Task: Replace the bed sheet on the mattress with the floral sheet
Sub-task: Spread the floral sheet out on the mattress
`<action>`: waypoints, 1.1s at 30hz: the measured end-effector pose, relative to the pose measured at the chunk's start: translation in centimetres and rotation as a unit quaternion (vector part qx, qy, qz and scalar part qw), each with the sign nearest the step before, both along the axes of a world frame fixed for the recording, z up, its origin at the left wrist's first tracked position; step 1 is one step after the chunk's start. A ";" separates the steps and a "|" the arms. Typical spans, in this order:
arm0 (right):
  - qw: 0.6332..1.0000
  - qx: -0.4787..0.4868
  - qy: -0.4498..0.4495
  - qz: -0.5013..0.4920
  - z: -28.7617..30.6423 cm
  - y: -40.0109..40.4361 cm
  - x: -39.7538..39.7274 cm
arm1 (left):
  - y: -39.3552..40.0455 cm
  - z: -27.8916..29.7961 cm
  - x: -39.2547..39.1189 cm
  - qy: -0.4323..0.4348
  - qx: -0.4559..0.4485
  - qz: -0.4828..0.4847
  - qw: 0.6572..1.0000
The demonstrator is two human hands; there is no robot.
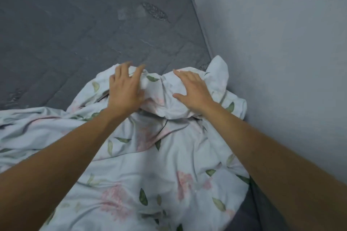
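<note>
The pale floral cotton sheet (pixel 150 165), printed with pink blooms and green leaves, lies rumpled over the near right part of the dark grey quilted mattress (pixel 84 29). Its bunched far edge sits near the mattress's right side, next to the grey wall (pixel 281 42); no clear long axis can be told. Both bare forearms extend forward. The left hand (pixel 125 88) rests palm-down on the bunched edge, fingers spread and nearly straight, gripping nothing. The right hand (pixel 193 89) presses flat on the same bunch, fingers splayed, thumb out, likewise not clasping.
</note>
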State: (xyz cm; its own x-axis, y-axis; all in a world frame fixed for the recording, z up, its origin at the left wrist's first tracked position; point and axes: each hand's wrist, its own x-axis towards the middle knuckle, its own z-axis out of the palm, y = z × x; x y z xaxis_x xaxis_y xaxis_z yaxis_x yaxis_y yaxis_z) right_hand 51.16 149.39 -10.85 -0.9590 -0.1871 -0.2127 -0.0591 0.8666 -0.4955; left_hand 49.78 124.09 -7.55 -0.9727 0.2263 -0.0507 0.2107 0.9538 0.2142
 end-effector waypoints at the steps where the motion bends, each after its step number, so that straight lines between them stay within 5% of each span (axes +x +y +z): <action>1: 0.998 0.037 -0.029 0.033 -0.9 -0.5 0.1 | -1.1 -0.3 -0.8 -0.041 -0.015 0.052 0.998; 5: 0.985 0.075 -0.139 0.067 -3.8 -1.6 3.2 | -4.5 -2.0 -1.0 -0.169 -0.040 0.142 0.975; 8: 0.976 0.095 -0.182 0.071 -3.6 -1.7 7.9 | -5.7 -1.7 3.1 -0.155 0.006 0.075 0.985; 12: 0.922 0.106 -0.361 0.097 -0.2 -1.3 12.3 | -7.3 -1.0 13.3 -0.174 -0.004 -0.075 0.982; 14: 0.949 0.031 -0.313 0.030 2.2 -2.1 12.5 | -8.8 -1.5 18.0 -0.218 0.001 -0.131 0.967; 16: 0.988 -0.043 -0.133 -0.061 4.2 -4.3 11.9 | -10.3 -1.5 21.2 -0.244 0.031 -0.164 0.955; 18: 0.993 -0.108 -0.007 -0.036 5.4 -7.8 10.8 | -11.5 -1.2 23.3 -0.222 0.038 -0.194 0.955; 20: 0.982 -0.160 -0.069 0.070 5.6 -11.6 10.0 | -12.6 -0.9 24.6 -0.184 0.052 -0.225 0.955; 24: 0.960 -0.116 -0.145 0.209 4.1 -16.8 10.4 | -14.2 1.4 25.3 -0.106 0.106 -0.223 0.963; 29: 0.982 -0.148 -0.069 0.095 5.7 -15.2 10.4 | -17.4 5.5 23.9 -0.100 0.093 -0.054 0.989; 33: 0.991 -0.118 0.034 0.047 10.1 -13.3 6.9 | -18.5 8.9 15.4 -0.136 0.040 0.024 0.990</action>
